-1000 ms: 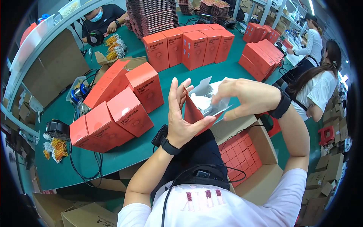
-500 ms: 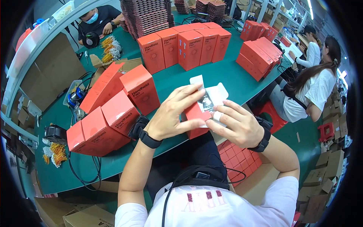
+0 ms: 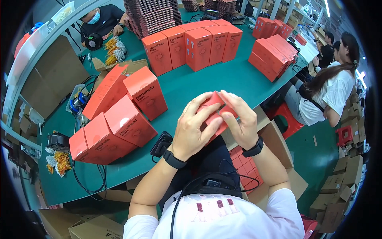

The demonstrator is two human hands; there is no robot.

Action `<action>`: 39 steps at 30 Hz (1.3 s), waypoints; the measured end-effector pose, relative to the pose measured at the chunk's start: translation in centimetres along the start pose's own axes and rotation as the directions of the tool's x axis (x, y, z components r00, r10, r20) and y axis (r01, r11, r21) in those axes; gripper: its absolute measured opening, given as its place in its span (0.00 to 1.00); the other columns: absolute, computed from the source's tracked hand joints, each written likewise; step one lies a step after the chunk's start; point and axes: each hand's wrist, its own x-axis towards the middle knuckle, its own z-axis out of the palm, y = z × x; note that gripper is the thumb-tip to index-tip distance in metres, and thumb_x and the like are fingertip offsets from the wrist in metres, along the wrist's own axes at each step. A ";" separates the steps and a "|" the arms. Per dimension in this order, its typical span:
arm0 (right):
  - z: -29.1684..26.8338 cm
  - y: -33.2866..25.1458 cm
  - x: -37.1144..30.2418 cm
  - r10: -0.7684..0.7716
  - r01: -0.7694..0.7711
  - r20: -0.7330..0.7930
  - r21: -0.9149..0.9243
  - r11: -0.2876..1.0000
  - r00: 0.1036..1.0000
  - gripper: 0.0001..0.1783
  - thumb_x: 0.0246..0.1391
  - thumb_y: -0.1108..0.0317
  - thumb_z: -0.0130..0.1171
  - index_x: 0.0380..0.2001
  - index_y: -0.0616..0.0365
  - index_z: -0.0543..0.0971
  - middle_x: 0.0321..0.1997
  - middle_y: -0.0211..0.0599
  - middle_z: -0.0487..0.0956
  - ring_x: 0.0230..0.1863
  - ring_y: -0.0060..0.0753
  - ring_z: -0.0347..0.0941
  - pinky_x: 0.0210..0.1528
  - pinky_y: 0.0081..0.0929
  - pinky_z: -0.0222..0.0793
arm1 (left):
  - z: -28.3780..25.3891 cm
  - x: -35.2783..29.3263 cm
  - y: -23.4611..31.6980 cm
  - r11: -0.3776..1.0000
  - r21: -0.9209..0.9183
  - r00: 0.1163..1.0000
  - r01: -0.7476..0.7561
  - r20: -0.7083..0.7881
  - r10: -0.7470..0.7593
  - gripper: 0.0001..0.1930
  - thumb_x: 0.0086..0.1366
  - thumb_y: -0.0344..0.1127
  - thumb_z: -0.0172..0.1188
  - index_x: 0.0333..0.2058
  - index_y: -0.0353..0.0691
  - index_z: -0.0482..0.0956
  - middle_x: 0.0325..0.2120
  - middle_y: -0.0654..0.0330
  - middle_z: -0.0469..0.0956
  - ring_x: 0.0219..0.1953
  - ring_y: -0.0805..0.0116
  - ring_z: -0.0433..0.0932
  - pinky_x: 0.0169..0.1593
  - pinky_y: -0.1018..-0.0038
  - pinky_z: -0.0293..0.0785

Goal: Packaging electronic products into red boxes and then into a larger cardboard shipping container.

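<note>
A small red cardboard box (image 3: 215, 98) is held up between my two hands, at the near edge of the green table. My left hand (image 3: 195, 127) grips its left side, with the fingers curled over the top. On the other side, my right hand (image 3: 243, 121) is closed round it, thumb and fingers pressing on the top panel. A narrow dark gap shows between the red panels under my fingers. The box's lower part and whatever is inside are hidden by my hands.
Red boxes stand on the table (image 3: 119, 173) at left (image 3: 104, 139), at the back (image 3: 199, 47) and at right (image 3: 268, 59). Below my right forearm, an open carton (image 3: 274, 143) holds packed red boxes (image 3: 246, 169). One person (image 3: 328, 91) sits at right, another (image 3: 103, 24) at far left.
The white flaps that stood open are now mostly out of sight, with red panels on top. Both hands have shifted and curled over the box. My right hand has swung higher and more upright.
</note>
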 end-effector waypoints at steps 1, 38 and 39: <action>0.1 -0.1 -0.1 0.004 -0.004 0.002 0.002 1.000 1.000 0.24 0.57 0.67 0.65 0.56 0.64 0.77 0.49 0.50 0.81 0.51 0.47 0.79 0.54 0.35 0.73 | 0.0 -0.1 0.0 0.994 0.095 0.998 -0.059 -0.010 0.061 0.22 0.58 0.37 0.67 0.51 0.34 0.79 0.58 0.45 0.70 0.58 0.49 0.74 0.59 0.62 0.71; -5.0 -0.1 2.2 0.051 -0.147 0.607 0.110 0.983 0.793 0.48 0.56 0.47 0.61 0.71 0.60 0.56 0.76 0.59 0.52 0.78 0.54 0.43 0.76 0.44 0.39 | 0.6 -1.3 0.9 0.983 0.136 0.993 0.121 -0.001 -0.122 0.50 0.44 0.43 0.78 0.65 0.36 0.64 0.57 0.43 0.66 0.56 0.45 0.74 0.54 0.60 0.78; -5.3 0.6 2.0 0.138 -0.263 0.487 0.197 0.944 0.862 0.56 0.56 0.31 0.53 0.72 0.64 0.52 0.78 0.54 0.47 0.80 0.47 0.36 0.76 0.44 0.34 | 0.4 -1.4 0.3 0.985 0.138 0.993 0.105 -0.065 -0.097 0.48 0.45 0.43 0.78 0.64 0.35 0.65 0.56 0.43 0.67 0.55 0.46 0.74 0.54 0.61 0.77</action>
